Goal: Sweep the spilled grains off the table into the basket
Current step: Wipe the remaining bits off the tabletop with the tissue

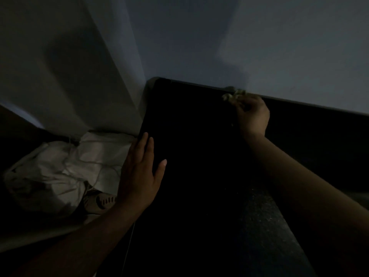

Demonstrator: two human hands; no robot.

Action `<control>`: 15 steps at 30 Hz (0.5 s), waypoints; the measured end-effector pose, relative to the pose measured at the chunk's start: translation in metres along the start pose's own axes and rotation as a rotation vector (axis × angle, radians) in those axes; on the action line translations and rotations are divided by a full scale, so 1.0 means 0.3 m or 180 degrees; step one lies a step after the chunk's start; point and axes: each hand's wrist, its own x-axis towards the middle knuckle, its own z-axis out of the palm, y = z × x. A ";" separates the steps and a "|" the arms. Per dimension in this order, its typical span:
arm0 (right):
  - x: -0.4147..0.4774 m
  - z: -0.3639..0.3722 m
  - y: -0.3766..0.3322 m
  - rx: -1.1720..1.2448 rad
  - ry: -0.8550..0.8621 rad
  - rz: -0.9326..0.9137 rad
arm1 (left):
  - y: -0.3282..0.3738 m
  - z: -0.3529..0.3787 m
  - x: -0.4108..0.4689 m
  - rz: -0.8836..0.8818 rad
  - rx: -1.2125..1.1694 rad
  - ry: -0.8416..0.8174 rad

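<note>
The scene is very dark. A black table (195,136) fills the middle, its far edge against the wall. My left hand (141,172) lies flat with straight fingers on the table's left edge. My right hand (252,114) is near the far edge, its fingers curled around a small pale clump (233,95) that sticks out past the fingertips; what the clump is I cannot make out. Faint specks (257,200), perhaps grains, show on the surface near my right forearm. No basket is visible.
A pale curtain (75,72) hangs at the left, meeting the grey-blue wall (259,41). Crumpled white cloth or bags (65,166) with thin cords lie low beside the table's left side, next to a small tan object (101,200).
</note>
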 end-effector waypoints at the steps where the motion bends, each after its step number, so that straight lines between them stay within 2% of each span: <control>1: -0.031 0.000 -0.004 0.0070 -0.0086 -0.0086 | 0.001 0.000 -0.001 0.0006 0.0009 0.0002; 4: -0.151 -0.015 -0.015 0.0202 -0.0344 -0.0306 | 0.002 -0.005 -0.005 -0.0014 0.0025 -0.0012; 9: -0.260 -0.103 -0.056 0.0737 -0.0848 0.0123 | 0.016 -0.015 -0.007 -0.0042 -0.0046 -0.0057; 12: -0.186 -0.107 -0.052 0.1218 -0.0274 0.0587 | 0.010 -0.013 -0.005 -0.0009 -0.0017 -0.0062; 13: -0.145 -0.096 -0.041 0.1152 -0.0031 0.0670 | 0.008 -0.010 -0.003 0.0005 0.0011 -0.0067; 15: -0.077 -0.068 -0.012 0.0487 0.0209 0.0507 | 0.009 -0.007 -0.001 0.0024 0.0066 -0.0052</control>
